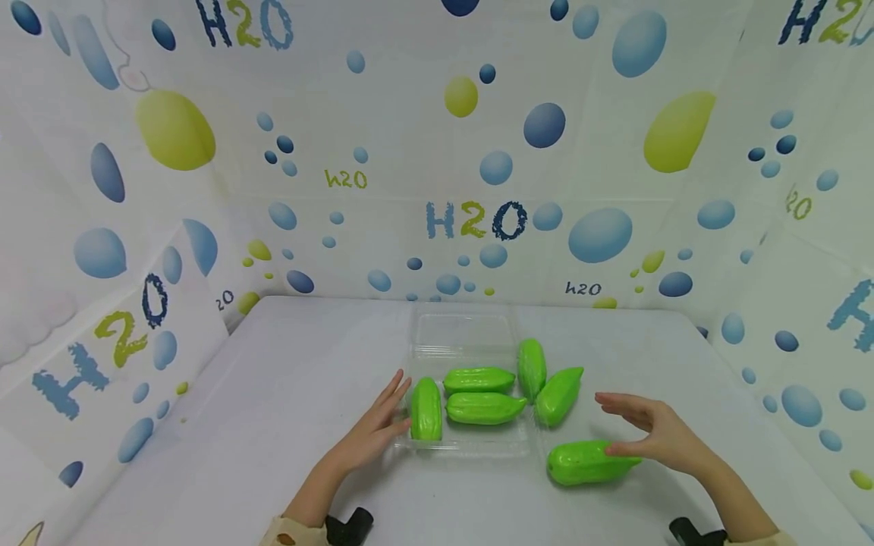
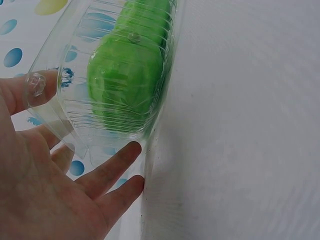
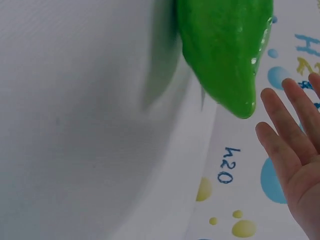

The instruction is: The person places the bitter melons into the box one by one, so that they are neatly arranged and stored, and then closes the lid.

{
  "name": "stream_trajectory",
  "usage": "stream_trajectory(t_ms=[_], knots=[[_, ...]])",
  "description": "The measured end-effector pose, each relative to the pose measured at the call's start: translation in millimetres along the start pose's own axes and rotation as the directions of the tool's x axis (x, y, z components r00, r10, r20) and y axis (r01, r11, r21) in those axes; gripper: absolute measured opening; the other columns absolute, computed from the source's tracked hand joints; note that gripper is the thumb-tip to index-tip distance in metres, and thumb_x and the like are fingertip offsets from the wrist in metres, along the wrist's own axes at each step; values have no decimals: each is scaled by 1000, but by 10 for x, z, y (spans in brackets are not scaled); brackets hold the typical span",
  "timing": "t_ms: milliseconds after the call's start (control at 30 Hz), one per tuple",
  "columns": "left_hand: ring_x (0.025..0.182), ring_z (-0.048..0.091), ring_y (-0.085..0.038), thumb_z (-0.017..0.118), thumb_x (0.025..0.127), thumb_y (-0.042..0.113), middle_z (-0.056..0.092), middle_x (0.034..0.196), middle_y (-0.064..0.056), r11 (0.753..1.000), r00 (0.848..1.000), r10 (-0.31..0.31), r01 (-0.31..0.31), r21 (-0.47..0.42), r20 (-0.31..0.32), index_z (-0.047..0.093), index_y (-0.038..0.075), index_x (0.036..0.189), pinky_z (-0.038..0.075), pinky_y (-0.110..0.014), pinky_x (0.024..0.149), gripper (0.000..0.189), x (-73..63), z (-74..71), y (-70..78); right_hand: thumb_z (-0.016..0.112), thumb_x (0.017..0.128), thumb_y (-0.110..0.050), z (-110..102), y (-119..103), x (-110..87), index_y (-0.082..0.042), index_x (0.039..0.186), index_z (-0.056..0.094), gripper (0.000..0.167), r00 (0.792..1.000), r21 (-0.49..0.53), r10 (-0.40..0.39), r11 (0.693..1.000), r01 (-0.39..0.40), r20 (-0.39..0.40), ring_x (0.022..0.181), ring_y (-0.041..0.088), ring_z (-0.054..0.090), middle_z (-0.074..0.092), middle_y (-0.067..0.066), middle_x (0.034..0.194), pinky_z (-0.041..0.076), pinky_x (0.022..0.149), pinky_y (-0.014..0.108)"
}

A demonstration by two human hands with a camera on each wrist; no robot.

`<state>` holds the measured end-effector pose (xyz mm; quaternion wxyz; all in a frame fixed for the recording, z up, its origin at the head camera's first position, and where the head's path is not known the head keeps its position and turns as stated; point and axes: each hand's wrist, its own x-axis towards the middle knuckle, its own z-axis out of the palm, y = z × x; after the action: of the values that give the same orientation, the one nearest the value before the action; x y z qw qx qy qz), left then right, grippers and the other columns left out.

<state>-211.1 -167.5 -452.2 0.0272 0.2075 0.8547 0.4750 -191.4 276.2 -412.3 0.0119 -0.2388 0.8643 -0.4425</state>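
Observation:
A clear plastic clamshell box (image 1: 471,449) lies with its lid (image 1: 464,331) folded back. Inside are three glossy green, ridged, pointed fruits: one lengthwise at the left (image 1: 426,409) and two crosswise, the upper (image 1: 479,380) and the lower (image 1: 485,408). My left hand (image 1: 378,431) is at the box's left side, fingers spread; in the left wrist view its thumb shows through the clear rim (image 2: 37,85). My right hand (image 1: 652,431) hovers over the pointed end of a loose green fruit (image 1: 580,463), thumb and fingers apart, holding nothing.
Two more green fruits, one upright (image 1: 531,369) and one slanted (image 1: 558,396), lie by the box's right edge. All stand on a white-covered table (image 1: 293,356). Behind it hangs a white curtain (image 1: 410,114) with blue and yellow spots.

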Motion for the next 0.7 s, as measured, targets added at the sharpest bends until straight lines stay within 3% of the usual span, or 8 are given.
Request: stream_trajectory(t_ms=[167, 233, 367, 467, 533, 700], knots=[[138, 4, -28, 52, 92, 20, 5, 153, -7, 1000, 1000, 5, -5, -1, 7, 22, 7, 145, 20, -55, 105, 63, 3, -11, -2, 76, 74, -12, 0, 53, 2, 7, 126, 48, 63, 996, 59, -45, 997, 41, 81, 110, 0, 51, 54, -12, 125, 36, 90, 10], [139, 4, -27, 52, 91, 20, 4, 153, -5, 1000, 1000, 0, 0, -5, 10, 22, 8, 145, 20, -53, 105, 63, 3, -12, -6, 75, 74, -13, 5, 90, 4, 9, 126, 47, 63, 992, 71, -51, 997, 43, 112, 111, 3, 51, 55, -5, 126, 38, 91, 13], [138, 5, -28, 53, 92, 21, 5, 153, -5, 1000, 1000, 2, -2, -7, 2, 23, 7, 145, 20, -54, 105, 63, 1, 0, -23, 75, 75, -16, 23, 179, -1, 9, 126, 48, 63, 986, 41, -23, 999, 16, 165, 111, 4, 52, 53, 20, 126, 44, 91, 24], [138, 5, -30, 53, 91, 21, 5, 153, -6, 1000, 1000, 12, -12, -5, -6, 23, 6, 145, 20, -56, 104, 63, -1, 8, -23, 74, 76, -17, 32, 237, -12, 8, 126, 48, 61, 978, 40, 13, 999, -22, 210, 110, 4, 52, 50, 28, 125, 46, 90, 31], [138, 5, -30, 53, 91, 21, 5, 153, -6, 1000, 1000, 12, -12, -7, -7, 23, 6, 145, 20, -56, 104, 63, -2, 8, -18, 73, 77, -16, 37, 271, -18, 9, 126, 47, 61, 970, 66, 26, 997, -43, 243, 111, 6, 53, 49, 29, 125, 46, 89, 31], [139, 4, -27, 53, 91, 21, 4, 153, -3, 1000, 1000, -4, 4, -18, 4, 22, 8, 145, 22, -53, 104, 63, -3, -3, -1, 72, 78, -14, 47, 315, -21, 12, 125, 46, 59, 959, 112, 14, 993, -48, 283, 110, 6, 54, 48, 32, 124, 45, 86, 18]])
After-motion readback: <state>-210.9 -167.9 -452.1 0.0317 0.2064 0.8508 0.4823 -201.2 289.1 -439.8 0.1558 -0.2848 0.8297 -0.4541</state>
